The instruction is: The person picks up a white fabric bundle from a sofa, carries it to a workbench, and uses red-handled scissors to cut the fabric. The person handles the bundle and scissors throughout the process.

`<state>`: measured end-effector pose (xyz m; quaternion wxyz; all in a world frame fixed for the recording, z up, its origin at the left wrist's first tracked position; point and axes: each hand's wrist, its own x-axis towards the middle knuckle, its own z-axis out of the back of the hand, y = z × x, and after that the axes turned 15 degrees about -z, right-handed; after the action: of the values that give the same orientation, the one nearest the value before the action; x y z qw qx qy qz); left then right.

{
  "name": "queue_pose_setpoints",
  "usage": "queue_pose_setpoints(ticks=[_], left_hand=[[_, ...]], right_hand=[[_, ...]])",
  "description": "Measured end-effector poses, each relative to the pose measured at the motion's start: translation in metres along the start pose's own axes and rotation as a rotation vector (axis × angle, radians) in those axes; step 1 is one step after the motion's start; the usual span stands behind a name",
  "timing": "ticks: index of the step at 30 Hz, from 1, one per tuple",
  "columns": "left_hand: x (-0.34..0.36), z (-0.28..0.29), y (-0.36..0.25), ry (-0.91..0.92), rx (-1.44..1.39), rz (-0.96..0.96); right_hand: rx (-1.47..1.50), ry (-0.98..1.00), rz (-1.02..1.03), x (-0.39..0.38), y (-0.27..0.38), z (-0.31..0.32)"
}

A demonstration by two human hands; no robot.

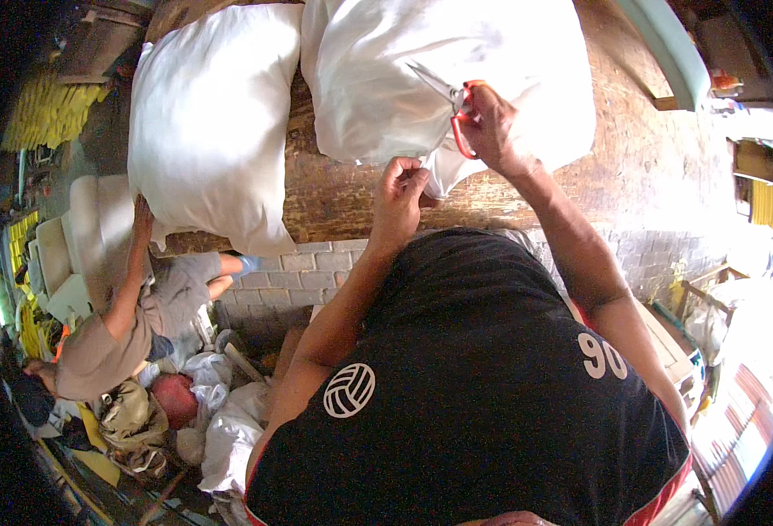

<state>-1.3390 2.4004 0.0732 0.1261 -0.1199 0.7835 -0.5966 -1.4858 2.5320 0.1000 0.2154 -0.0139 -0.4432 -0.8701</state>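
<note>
A stuffed white pillow (pixel 457 53) lies in front of me on a worn wooden table (pixel 334 206). My left hand (pixel 401 187) pinches the near corner of its cloth, fingers closed. Just right of it, my right hand (pixel 493 131) grips scissors with red handles (pixel 458 131). Their metal blades point away and to the left, over the pillow, and look slightly apart. Whether a thread runs from the pinched cloth is too small to tell. To the left lies a second white pillow (pixel 216 123).
A co-worker in a brown shirt (pixel 97 355) is at the left, one hand at the second pillow's near corner. White plastic bags (pixel 229 434) and a red round thing (pixel 174 399) lie below. A brick wall (pixel 303 279) stands under the table edge. A pale blue-green beam (pixel 667 48) borders the far right.
</note>
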Motion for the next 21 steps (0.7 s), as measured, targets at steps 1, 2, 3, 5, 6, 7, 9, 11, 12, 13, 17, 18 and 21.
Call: queue_pose_setpoints(ticks=[1, 2, 3, 5, 6, 7, 9, 11, 12, 13, 17, 18, 21], left_hand=[[0.001, 0.000, -0.001, -0.005, 0.062, 0.012], [0.004, -0.002, -0.001, -0.017, 0.090, -0.034], [0.008, -0.006, -0.002, -0.028, 0.118, -0.082], [0.012, -0.010, -0.003, -0.024, 0.160, -0.123], [0.013, -0.009, -0.003, -0.007, 0.178, -0.118], [0.014, -0.009, -0.002, 0.010, 0.197, -0.114], [0.014, -0.001, 0.003, 0.134, 0.509, -0.186], [0.014, 0.003, 0.018, 0.125, 0.617, -0.200], [0.018, 0.000, 0.020, 0.053, 0.569, -0.179], [0.019, -0.003, 0.021, -0.019, 0.521, -0.157], [0.022, -0.015, 0.005, -0.126, -0.045, 0.137], [0.023, -0.015, 0.005, -0.133, -0.094, 0.149], [0.027, -0.016, 0.003, -0.142, -0.209, 0.172]], right_hand=[[-0.028, -0.029, 0.055, 0.008, 0.017, 0.013], [-0.032, -0.029, 0.115, 0.011, 0.022, 0.017], [-0.068, -0.035, 0.128, 0.014, 0.027, 0.021], [-0.140, -0.047, 0.155, 0.019, 0.032, 0.026], [-0.138, -0.015, 0.147, 0.019, 0.029, 0.026], [-0.136, 0.018, 0.139, 0.019, 0.023, 0.025], [-0.182, 0.063, 0.146, 0.017, 0.014, 0.029], [-0.278, 0.092, 0.176, 0.012, 0.006, 0.038], [-0.240, 0.058, 0.144, 0.013, -0.001, 0.043], [-0.203, 0.024, 0.113, 0.015, -0.006, 0.047], [-0.169, -0.103, -0.116, 0.010, -0.014, 0.042], [-0.126, -0.132, -0.125, 0.005, -0.015, 0.037], [-0.054, 0.024, -0.212, -0.030, -0.004, 0.024]])
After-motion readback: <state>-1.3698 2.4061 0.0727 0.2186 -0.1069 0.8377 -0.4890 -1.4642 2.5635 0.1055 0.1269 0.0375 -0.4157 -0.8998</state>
